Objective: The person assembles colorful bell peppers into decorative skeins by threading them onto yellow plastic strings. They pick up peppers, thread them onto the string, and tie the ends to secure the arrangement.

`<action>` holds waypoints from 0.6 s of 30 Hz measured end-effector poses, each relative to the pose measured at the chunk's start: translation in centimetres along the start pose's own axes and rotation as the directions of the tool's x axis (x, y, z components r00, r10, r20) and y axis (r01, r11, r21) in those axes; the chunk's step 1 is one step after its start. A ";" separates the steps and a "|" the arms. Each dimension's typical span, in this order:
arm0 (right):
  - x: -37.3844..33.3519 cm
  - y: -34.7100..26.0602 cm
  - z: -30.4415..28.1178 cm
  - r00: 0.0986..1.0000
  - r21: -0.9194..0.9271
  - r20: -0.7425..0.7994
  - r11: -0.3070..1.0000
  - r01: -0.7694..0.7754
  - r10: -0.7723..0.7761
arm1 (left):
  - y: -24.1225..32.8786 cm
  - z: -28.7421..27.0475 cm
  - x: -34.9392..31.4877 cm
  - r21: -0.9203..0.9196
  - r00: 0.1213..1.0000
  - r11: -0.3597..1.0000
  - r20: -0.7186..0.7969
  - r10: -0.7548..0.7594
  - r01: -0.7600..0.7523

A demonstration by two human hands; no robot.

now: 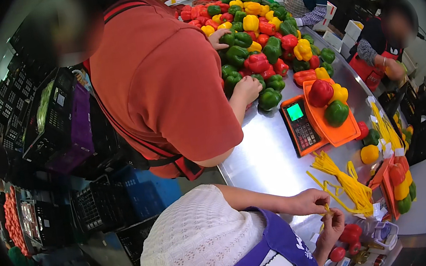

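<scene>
My left hand (309, 202) and my right hand (332, 225) meet at the near end of the metal table, fingertips pinched together. Between them shows a small piece of yellow strip (327, 207), mostly hidden by the fingers. Just beyond lies a loose bundle of flat yellow strips (342, 181). Farther off, an orange scale (300, 125) with a lit green display carries an orange tray (347, 131). In that tray sit a red bell pepper (320, 93), a yellow one (339, 94) and a green one (336, 113).
A large heap of mixed bell peppers (260, 38) covers the far table. A person in a red shirt (165, 80) stands at left, hands on the heap. Another orange tray of peppers (389, 186) stands at right, and a clear container (381, 232) near me. Two more people work across the table.
</scene>
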State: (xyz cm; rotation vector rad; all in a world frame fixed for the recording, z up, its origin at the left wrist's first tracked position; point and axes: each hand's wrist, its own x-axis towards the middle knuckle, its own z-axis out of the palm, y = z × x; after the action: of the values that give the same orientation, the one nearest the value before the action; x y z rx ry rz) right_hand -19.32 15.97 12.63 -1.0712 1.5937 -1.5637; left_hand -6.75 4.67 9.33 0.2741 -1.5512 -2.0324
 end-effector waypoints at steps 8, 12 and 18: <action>-0.4 0.5 0.6 0.989 0.030 -0.074 0.991 -0.129 0.131 | 3.6 -0.1 -0.8 0.029 0.999 0.999 -0.007 -0.040 0.040; -0.1 0.4 0.8 0.984 0.145 -0.086 0.979 -0.142 0.155 | 3.4 -0.4 -1.3 -0.159 0.991 0.978 0.003 -0.137 0.136; 0.3 0.4 0.0 0.986 0.593 -0.030 0.797 -0.113 0.162 | 3.9 -0.3 -1.3 -0.103 0.936 0.931 0.066 -0.345 0.351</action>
State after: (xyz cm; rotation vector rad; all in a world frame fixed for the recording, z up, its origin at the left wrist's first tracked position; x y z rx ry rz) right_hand -19.52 15.67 12.24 -0.5377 1.0695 -1.8413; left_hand -4.34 4.47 12.62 0.4911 -1.4909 -2.4057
